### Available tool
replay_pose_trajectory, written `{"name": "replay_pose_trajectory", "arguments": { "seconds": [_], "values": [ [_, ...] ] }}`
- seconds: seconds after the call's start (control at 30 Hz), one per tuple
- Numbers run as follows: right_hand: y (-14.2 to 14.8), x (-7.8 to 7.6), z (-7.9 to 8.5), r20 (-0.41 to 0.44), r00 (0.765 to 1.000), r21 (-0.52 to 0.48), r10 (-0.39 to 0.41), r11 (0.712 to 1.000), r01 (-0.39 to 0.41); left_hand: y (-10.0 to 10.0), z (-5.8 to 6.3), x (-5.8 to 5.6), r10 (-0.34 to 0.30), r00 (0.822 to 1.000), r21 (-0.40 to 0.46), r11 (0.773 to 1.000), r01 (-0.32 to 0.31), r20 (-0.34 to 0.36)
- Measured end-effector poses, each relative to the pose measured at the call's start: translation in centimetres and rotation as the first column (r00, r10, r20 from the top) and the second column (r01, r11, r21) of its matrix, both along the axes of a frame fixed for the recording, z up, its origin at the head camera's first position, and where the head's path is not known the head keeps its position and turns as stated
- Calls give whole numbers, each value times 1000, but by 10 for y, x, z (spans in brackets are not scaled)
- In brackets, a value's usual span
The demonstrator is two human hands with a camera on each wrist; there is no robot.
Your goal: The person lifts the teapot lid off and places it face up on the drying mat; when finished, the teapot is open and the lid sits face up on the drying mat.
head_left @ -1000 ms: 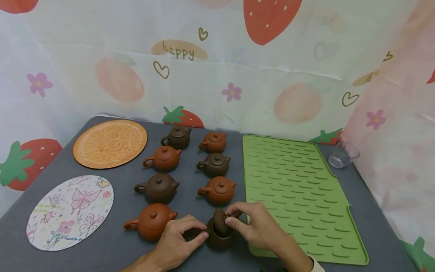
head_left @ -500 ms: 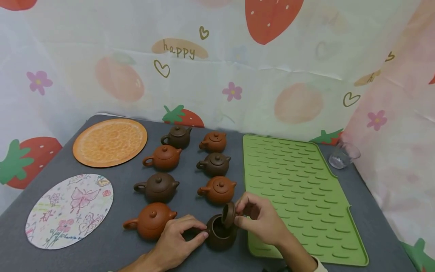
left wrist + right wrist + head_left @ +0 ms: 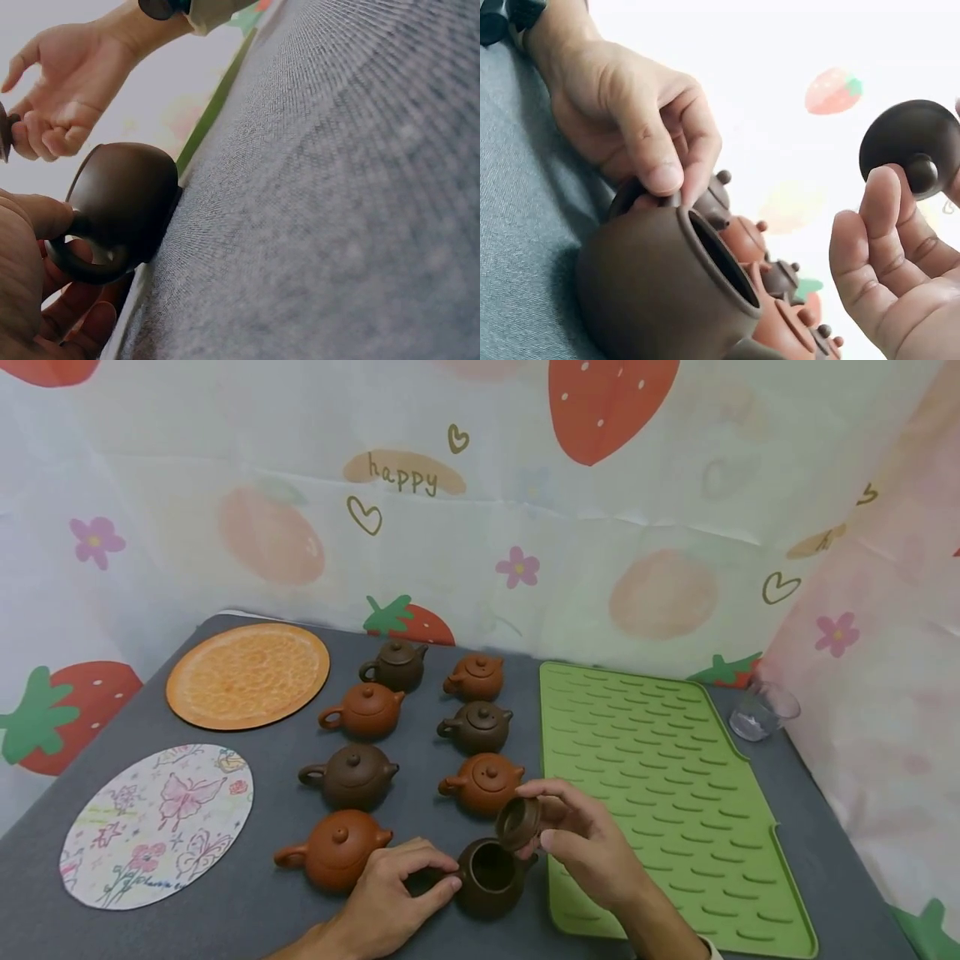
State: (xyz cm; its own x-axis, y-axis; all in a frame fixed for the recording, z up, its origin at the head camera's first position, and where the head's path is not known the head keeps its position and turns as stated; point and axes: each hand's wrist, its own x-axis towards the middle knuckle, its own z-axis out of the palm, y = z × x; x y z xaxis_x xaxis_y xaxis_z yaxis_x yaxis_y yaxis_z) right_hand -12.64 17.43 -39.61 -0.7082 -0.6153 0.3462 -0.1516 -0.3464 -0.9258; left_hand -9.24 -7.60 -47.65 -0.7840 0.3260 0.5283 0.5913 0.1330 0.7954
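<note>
A dark brown teapot (image 3: 487, 900) stands uncovered at the front of the table, its round mouth facing up. My left hand (image 3: 393, 889) pinches its loop handle between thumb and fingers, as the left wrist view shows on the teapot (image 3: 124, 195). Just above the mouth, toward the right, my right hand (image 3: 592, 847) holds the teapot's lid (image 3: 516, 823) by the knob. The lid is tipped on edge, its hollow underside turned left. In the right wrist view the lid (image 3: 896, 139) shows its top and round knob, apart from the pot.
Several lidded teapots, reddish (image 3: 341, 852) and dark brown (image 3: 356, 777), stand in two columns behind and left. A green ridged mat (image 3: 652, 777) lies right, with a clear glass (image 3: 761, 714) beyond it. Two round mats, orange (image 3: 247, 677) and butterfly-patterned (image 3: 157, 827), lie left.
My right hand has lifted the lid from the teapot's mouth, moved it up and right, and turned its underside leftward. The left hand stays on the handle.
</note>
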Motion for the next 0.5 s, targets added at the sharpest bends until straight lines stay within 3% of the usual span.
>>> {"name": "replay_pose_trajectory", "arguments": {
  "seconds": [0.13,0.17,0.27,0.37,0.5],
  "values": [
    [2,3,3,40,999,-13,-23,1000,23,1,21,6,-19,1000,8,1000,19,9],
    [3,4,5,42,998,0,-42,999,42,1,21,6,-23,1000,12,1000,23,3],
    [6,7,8,38,996,-1,-78,997,78,1,16,4,-40,999,18,999,40,-17],
    [11,10,12,28,994,-22,-107,994,108,-1,-1,0,-57,998,20,998,57,-21],
    [17,11,20,-5,986,3,-164,986,164,0,-1,-1,-59,998,32,998,60,-23]
  ]
}}
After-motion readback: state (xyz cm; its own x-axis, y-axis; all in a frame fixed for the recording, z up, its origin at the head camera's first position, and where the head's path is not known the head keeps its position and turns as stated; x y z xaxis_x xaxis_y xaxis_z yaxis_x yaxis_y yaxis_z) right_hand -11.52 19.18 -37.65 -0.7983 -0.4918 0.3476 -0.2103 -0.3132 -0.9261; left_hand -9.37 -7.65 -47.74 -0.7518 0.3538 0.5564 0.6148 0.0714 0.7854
